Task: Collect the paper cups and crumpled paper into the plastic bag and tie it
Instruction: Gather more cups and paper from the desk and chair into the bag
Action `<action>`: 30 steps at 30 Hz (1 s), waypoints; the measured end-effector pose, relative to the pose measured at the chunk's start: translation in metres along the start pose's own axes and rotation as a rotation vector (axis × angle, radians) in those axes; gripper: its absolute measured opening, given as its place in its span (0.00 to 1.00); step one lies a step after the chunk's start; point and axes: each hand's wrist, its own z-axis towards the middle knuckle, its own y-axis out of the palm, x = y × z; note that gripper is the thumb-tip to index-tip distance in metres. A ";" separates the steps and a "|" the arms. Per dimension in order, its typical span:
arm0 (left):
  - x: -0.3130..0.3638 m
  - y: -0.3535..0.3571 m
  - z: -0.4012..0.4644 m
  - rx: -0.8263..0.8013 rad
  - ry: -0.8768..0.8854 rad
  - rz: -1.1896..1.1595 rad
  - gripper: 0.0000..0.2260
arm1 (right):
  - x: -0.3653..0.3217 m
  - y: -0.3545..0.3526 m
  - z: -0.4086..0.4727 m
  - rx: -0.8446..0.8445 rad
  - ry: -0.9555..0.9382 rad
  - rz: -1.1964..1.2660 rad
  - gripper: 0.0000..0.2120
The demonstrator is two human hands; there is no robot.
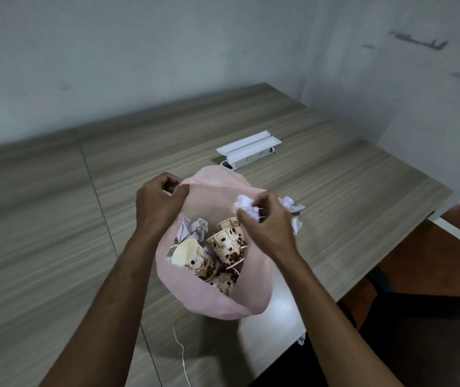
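Observation:
A pink plastic bag (217, 300) hangs open over the wooden table (55, 219). My left hand (157, 205) pinches the bag's rim at its upper left and holds the mouth open. My right hand (265, 219) grips a white crumpled paper ball (244, 205) over the bag's right side. Inside the bag lie several paper cups with a coffee-bean print (227, 247) and grey-white crumpled paper (195, 229). More crumpled paper (291, 205) lies on the table just right of my right hand, partly hidden by it.
A white power strip with its lid raised (248, 149) sits on the table behind the bag. The table's right edge (391, 261) drops to a brown floor. A thin white cord (181, 356) trails below the bag. Walls close the back and right.

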 end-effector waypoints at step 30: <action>-0.009 0.036 0.019 -0.040 0.021 -0.003 0.01 | 0.222 -0.020 0.056 -0.037 0.353 -0.639 0.12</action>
